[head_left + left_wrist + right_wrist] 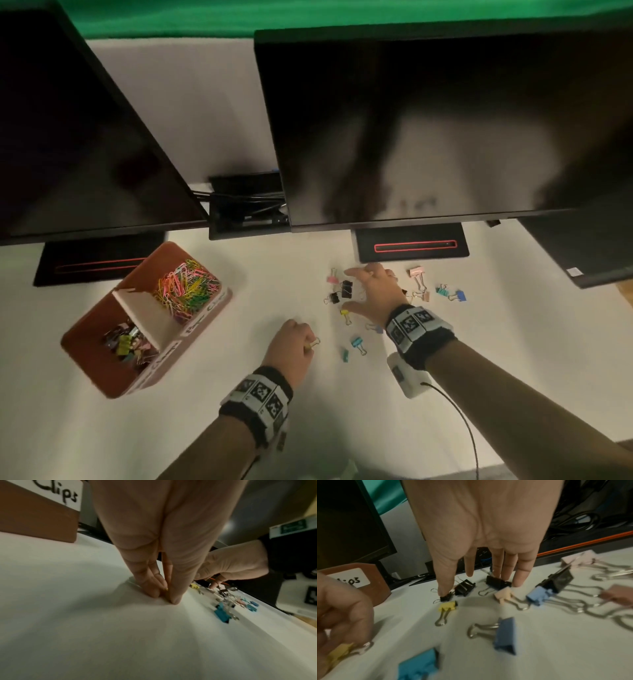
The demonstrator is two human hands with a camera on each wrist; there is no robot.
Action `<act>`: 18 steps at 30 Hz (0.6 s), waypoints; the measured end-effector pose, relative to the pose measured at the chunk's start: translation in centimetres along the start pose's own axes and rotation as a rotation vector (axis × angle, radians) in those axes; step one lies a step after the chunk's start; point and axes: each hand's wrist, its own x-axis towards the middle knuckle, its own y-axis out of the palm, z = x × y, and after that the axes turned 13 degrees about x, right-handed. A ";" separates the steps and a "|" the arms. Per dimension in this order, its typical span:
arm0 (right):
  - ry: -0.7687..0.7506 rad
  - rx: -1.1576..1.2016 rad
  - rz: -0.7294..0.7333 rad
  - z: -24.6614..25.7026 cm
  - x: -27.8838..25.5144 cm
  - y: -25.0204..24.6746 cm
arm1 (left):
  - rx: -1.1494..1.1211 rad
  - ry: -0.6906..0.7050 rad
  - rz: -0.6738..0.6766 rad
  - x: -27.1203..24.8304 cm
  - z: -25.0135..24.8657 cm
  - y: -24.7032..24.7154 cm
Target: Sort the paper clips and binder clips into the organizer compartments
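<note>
Left hand point(290, 346) curled low over white worktop point(205, 428), pinching small yellow metal binder clip point(312, 343). Right hand point(373, 291) spread flat, fingers apart, among loose coloured binder clips point(503, 632), thumb on tiny black clip point(445, 598). Brown two-compartment organizer point(102, 373) well left, holding bright paper clips point(185, 286) behind, binder clips in front.

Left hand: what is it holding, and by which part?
The left hand pinches a small yellow binder clip by its yellow body; the wire handles stick out free. The right hand holds nothing.
</note>
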 end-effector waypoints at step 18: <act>-0.179 0.146 0.024 -0.4 0.4 0.6 | -0.121 0.156 0.084 6.4 -3.2 -3.7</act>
